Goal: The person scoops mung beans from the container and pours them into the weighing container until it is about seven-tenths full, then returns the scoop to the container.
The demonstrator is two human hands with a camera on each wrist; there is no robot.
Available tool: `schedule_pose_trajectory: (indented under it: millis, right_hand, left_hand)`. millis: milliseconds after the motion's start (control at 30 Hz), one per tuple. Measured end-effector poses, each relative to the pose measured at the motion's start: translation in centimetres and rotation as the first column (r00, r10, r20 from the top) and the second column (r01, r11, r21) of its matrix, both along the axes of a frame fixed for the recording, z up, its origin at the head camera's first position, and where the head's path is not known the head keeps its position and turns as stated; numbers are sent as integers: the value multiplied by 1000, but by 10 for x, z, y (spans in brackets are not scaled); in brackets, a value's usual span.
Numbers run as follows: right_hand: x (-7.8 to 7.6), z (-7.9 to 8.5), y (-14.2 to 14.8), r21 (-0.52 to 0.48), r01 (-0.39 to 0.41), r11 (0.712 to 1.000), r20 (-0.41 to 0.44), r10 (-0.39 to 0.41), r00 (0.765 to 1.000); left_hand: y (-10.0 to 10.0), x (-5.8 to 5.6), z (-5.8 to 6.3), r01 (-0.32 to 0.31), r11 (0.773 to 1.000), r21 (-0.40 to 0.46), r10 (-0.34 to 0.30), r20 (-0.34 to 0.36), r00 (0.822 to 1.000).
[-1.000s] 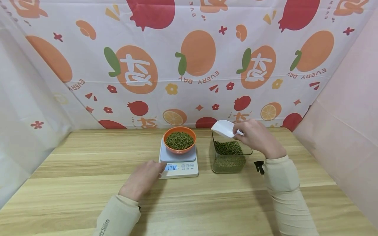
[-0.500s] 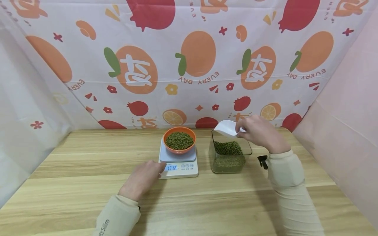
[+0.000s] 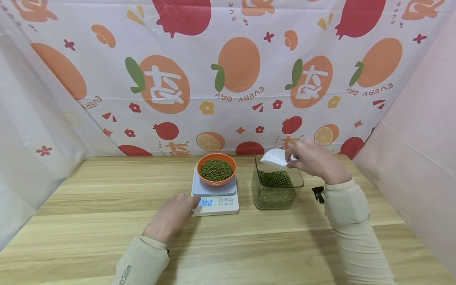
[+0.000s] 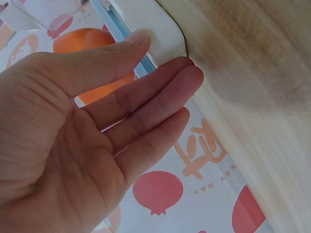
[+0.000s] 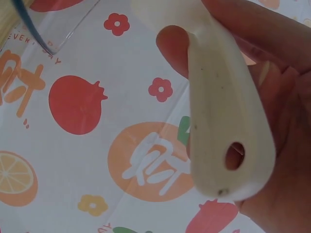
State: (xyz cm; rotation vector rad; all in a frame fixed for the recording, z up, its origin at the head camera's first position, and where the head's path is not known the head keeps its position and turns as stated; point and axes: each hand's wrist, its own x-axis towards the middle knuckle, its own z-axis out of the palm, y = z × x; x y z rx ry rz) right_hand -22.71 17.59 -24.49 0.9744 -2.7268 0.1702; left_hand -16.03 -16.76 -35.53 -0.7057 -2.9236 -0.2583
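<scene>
My right hand [image 3: 313, 160] pinches a white scoop [image 3: 273, 158] by its handle and holds it over the rim of a clear container [image 3: 276, 202] partly filled with green mung beans [image 3: 274, 180]. In the right wrist view the thumb and fingers are on either side of the handle [image 5: 223, 107]. No beans are visible in the scoop. My left hand [image 3: 171, 215] is at the left front corner of a white kitchen scale [image 3: 215, 191], thumb on its edge, fingers nearly straight. On the scale stands an orange bowl [image 3: 216, 183] of mung beans; the display appears to read 171.2.
The wooden table [image 3: 107, 198] ends at a fruit-print curtain [image 3: 242, 118] close behind the bowl and container. Pale curtains hang at both sides. A narrow gap of tabletop lies between scale and container. A black strap end [image 3: 318, 194] hangs at the right cuff.
My right hand has shifted slightly right, and the scoop has moved right and a little lower over the container. The left hand, bowl and scale reading look the same.
</scene>
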Motion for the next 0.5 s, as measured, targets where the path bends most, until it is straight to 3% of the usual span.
schedule_pose_trajectory:
  millis: [500]
  right_hand:
    - [-3, 4, -3, 54, 5, 999, 42, -7, 999]
  left_hand:
    - [0, 0, 0, 3, 1000, 14, -3, 3, 1000]
